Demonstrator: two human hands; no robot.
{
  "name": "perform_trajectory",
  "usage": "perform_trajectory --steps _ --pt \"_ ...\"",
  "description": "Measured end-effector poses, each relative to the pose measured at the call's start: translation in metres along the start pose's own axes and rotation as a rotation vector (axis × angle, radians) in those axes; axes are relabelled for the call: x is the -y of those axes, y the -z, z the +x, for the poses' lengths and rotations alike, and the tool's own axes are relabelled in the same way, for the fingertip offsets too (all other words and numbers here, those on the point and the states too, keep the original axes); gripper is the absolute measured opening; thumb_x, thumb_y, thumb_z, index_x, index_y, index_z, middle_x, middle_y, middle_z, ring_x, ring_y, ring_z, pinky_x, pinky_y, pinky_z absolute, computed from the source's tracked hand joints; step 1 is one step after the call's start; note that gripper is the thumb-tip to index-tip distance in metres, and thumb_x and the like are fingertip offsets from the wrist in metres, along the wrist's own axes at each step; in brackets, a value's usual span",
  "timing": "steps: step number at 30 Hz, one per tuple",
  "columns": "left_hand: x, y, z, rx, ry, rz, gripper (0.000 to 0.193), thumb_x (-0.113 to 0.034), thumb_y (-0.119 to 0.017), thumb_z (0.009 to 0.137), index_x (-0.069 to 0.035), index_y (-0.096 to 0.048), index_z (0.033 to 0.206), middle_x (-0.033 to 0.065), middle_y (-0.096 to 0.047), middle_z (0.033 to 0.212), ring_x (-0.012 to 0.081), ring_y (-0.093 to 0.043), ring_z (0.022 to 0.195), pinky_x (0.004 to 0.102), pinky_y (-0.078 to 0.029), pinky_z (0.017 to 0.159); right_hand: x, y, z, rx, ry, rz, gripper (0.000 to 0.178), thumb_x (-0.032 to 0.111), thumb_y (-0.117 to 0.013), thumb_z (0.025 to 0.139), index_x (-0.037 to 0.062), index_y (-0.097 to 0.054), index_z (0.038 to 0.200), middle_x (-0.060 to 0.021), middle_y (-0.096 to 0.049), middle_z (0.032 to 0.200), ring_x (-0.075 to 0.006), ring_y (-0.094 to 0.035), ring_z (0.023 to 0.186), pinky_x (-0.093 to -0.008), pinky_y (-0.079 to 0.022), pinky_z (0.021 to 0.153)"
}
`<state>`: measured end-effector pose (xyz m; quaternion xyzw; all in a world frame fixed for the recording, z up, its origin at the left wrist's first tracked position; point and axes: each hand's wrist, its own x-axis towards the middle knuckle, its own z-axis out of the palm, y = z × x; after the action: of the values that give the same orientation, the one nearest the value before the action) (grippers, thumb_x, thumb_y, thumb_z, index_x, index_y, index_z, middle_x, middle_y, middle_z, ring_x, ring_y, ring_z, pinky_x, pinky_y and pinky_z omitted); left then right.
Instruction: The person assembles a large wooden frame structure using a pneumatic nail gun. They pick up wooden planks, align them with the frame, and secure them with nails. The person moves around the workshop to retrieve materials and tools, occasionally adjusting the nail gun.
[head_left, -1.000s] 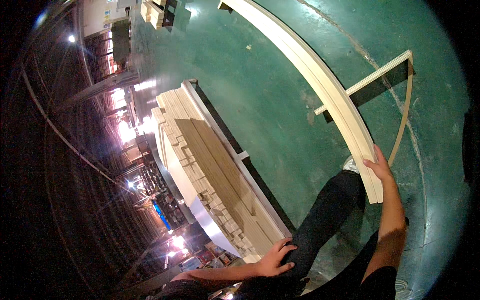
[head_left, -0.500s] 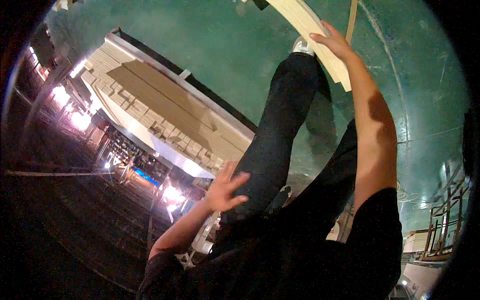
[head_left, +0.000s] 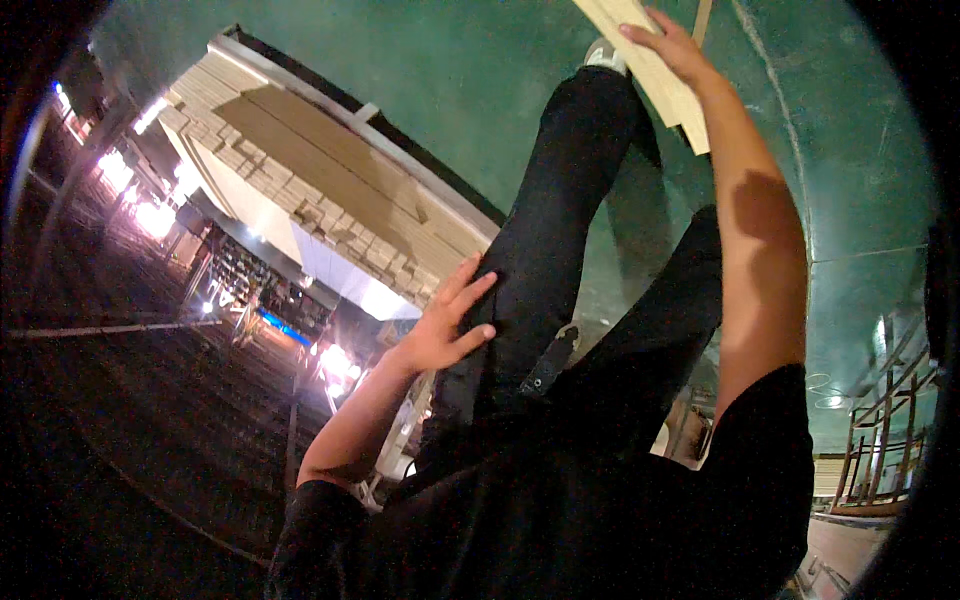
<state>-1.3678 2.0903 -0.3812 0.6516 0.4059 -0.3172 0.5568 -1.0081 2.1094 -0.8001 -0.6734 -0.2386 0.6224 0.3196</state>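
My right hand (head_left: 676, 48) is closed around a pair of long pale wooden strips (head_left: 668, 88), thumb on top and fingers at the far edge. They lie flat against each other with their near ends slightly staggered, and their far ends run out of the picture. My left hand (head_left: 448, 322) is empty, its fingers spread beside my left thigh. Just beyond its fingertips lies the near end of a long stack of similar pale wooden strips (head_left: 335, 165), though I cannot tell whether they touch.
A metal rail (head_left: 365, 113) runs along the stack's far side. Green floor (head_left: 450, 90) lies ahead, with another thin strip (head_left: 703, 22) beyond my right hand. A brown metal rack (head_left: 880, 450) stands at the right. Bright lamps (head_left: 155, 215) glow at the left.
My left hand has moved forward a little toward the stack's near end, fingers still spread. The view has shifted slightly. My right hand keeps its grip on the wooden strips.
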Motion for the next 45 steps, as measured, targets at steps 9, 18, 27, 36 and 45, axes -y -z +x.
perform_trajectory --steps 9,18,27,36,45 --pt "0.105 -0.001 0.138 -0.567 0.289 -0.74 0.037 -0.024 -0.057 0.099 -0.006 -0.052 0.132 0.0071 -0.062 0.12 0.0179 -0.061 0.103 0.0319 -0.049 0.083 0.038 0.0 -0.069 0.038 -0.06 0.012 0.098 0.051 -0.081 0.076 0.003 -0.038 0.15 -0.0182 -0.043 0.151 -0.0303 -0.042 0.139 -0.0406 -0.032 0.115" --pt "-0.045 0.067 0.313 -0.408 0.062 -1.009 0.078 -0.055 -0.058 0.095 -0.01 -0.027 0.152 0.0157 -0.028 0.156 0.0337 -0.029 0.144 0.0557 -0.027 0.114 0.016 0.043 -0.175 -0.039 -0.147 -0.161 0.095 0.049 -0.082 0.076 0.0029 -0.041 0.148 -0.0227 -0.048 0.147 -0.0347 -0.046 0.137 -0.0407 -0.034 0.114" --pt "-0.028 0.078 0.396 -0.424 0.139 -1.498 0.094 -0.067 -0.054 0.09 -0.021 -0.009 0.159 0.0163 -0.017 0.162 0.0352 -0.023 0.146 0.06 -0.019 0.115 0.046 0.076 -0.183 0.042 -0.154 -0.027 0.092 0.043 -0.08 0.08 -0.002 -0.037 0.149 -0.022 -0.043 0.151 -0.0317 -0.041 0.14 -0.0388 -0.03 0.116" --pt "-0.057 0.167 0.405 -0.43 -0.152 -1.842 0.059 -0.063 -0.054 0.089 -0.012 -0.06 0.12 0.0134 -0.062 0.117 0.0309 -0.055 0.109 0.0507 -0.045 0.097 0.086 0.053 -0.21 0.079 -0.205 0.012 0.09 0.041 -0.079 0.083 -0.0007 -0.036 0.15 -0.0243 -0.037 0.154 -0.0327 -0.035 0.144 -0.0389 -0.026 0.118" --pt "-0.033 0.158 0.42 -0.521 -0.284 -1.889 0.068 -0.056 -0.033 0.098 -0.005 -0.043 0.142 0.018 -0.051 0.137 0.0348 -0.048 0.125 0.0489 -0.039 0.106 0.092 -0.018 -0.226 -0.225 -0.286 -0.512 0.1 0.069 -0.074 0.07 0.014 -0.041 0.147 -0.0254 -0.049 0.137 -0.0442 -0.049 0.127 -0.06 -0.039 0.101"
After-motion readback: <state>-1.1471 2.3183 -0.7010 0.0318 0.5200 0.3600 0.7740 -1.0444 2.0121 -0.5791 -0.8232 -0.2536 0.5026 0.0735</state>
